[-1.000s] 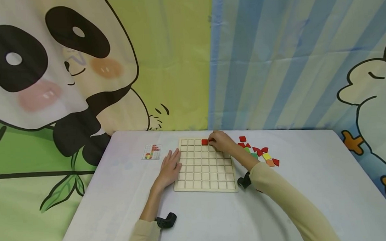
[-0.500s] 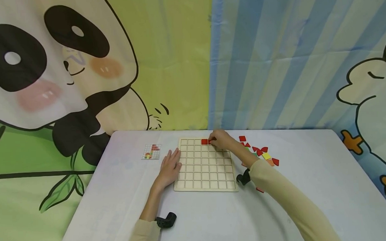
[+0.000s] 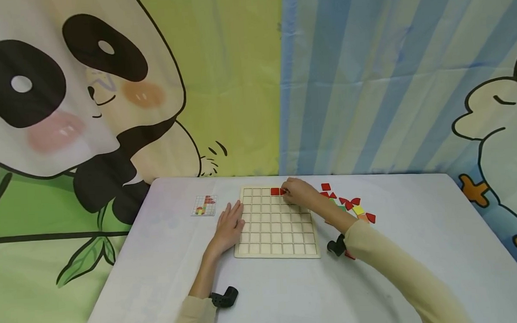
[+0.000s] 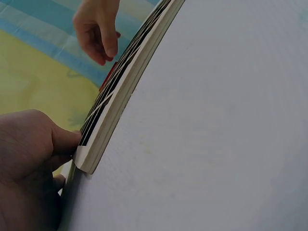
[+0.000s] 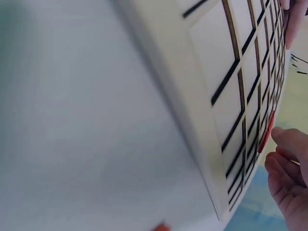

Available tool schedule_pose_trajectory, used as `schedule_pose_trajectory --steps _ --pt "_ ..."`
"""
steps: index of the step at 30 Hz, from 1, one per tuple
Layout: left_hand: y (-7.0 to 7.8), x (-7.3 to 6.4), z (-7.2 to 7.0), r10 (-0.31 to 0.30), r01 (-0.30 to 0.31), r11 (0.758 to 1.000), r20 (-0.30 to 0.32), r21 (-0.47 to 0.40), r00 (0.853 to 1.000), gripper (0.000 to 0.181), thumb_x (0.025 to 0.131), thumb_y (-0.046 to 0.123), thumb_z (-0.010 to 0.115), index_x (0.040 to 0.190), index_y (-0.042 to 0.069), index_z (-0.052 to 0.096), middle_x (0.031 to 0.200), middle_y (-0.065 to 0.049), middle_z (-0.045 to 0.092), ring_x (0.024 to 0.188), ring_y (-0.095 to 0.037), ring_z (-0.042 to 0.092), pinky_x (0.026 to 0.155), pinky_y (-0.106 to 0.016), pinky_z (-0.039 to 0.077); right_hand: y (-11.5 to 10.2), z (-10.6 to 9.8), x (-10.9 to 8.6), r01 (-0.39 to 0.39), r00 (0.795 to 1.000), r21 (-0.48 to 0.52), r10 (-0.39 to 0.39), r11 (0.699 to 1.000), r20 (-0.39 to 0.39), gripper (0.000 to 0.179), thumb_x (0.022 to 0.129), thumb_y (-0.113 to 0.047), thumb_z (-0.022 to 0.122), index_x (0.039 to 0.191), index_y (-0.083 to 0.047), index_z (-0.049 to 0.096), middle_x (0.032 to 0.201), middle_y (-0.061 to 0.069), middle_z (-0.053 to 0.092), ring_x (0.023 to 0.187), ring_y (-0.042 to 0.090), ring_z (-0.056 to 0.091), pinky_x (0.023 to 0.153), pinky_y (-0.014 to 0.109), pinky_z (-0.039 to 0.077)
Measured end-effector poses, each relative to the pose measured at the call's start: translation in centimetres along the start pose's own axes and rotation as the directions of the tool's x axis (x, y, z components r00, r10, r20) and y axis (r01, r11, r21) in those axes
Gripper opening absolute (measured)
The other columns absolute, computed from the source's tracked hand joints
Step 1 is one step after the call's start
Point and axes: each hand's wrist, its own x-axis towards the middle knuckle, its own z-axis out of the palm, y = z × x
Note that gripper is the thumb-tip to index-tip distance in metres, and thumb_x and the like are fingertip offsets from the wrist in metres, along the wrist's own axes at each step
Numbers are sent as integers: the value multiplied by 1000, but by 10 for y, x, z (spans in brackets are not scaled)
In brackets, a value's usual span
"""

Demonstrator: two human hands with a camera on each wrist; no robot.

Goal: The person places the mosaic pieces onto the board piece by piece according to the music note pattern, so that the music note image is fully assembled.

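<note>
A square wooden grid board (image 3: 271,231) lies on the table with a red square tile (image 3: 274,191) in its top row. Right beside that tile, another red piece (image 3: 283,191) shows, partly covered by my right hand (image 3: 301,192). In the right wrist view, the right thumb is close to the red pieces (image 5: 267,132), fingers loosely bent with nothing visible between them; the left wrist view shows that hand (image 4: 98,29) just above the board. My left hand (image 3: 227,229) rests along the board's left edge, fingers extended; its thumb touches the frame (image 4: 103,130).
A small pattern card (image 3: 204,205) with coloured shapes lies left of the board. To the right are scattered red tiles (image 3: 325,186), a yellow tile (image 3: 358,211) and green and orange ones. A red piece (image 3: 349,255) lies near the right wrist camera (image 3: 337,245).
My right hand has shifted slightly to the right, and its forearm has swung outward. More of the second red piece shows. The left hand stays at the board's edge.
</note>
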Motion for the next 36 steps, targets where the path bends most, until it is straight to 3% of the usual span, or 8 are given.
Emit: schedule_pose_trajectory --steps 5,11,17,23,30,36 --pt "-1 0 1 4 -4 1000 0 -8 1000 54 102 17 42 152 3 26 164 -9 17 153 -33 -1 123 -53 -2 8 -17 -34 8 1000 -29 -8 1000 -1 31 91 -15 68 118 0 65 113 15 66 105 29 63 86 39 56" --pt "-1 1 1 -2 2 1000 0 2 1000 54 102 16 43 152 4 26 164 -9 17 153 -33 -1 123 -53 -2 47 -27 -67 -85 996 -23 84 996 -35 35 89 -15 69 121 0 64 119 17 65 105 31 63 87 45 56" --pt "-1 2 2 -16 16 1000 0 14 1000 55 102 17 43 153 5 26 164 -7 16 153 -31 -1 124 -51 -2 82 -28 -83 -216 976 27 216 976 -18 34 91 -19 66 120 -1 65 120 19 63 102 31 63 87 47 57" --pt "-1 1 3 -12 12 1000 -13 3 1000 54 102 17 43 152 4 27 164 -8 17 153 -32 -1 123 -52 -3 95 -27 -87 -254 967 75 255 964 -12 31 92 -16 64 119 -1 65 120 19 63 106 33 62 91 50 55" --pt "0 0 2 -9 9 1000 -14 -15 1000 55 102 17 43 152 3 27 164 -9 17 153 -32 -1 123 -53 -3 98 -24 -75 -187 981 60 190 981 -48 27 92 -13 65 116 -2 68 120 18 65 109 34 61 94 50 54" --pt "0 -1 1 -1 1 1000 -9 -18 1000 54 102 17 43 152 4 27 163 -9 17 153 -32 -1 123 -53 -3 99 -23 -63 -222 975 36 221 974 19 25 91 -11 66 114 -3 70 117 17 68 99 29 63 90 45 57"
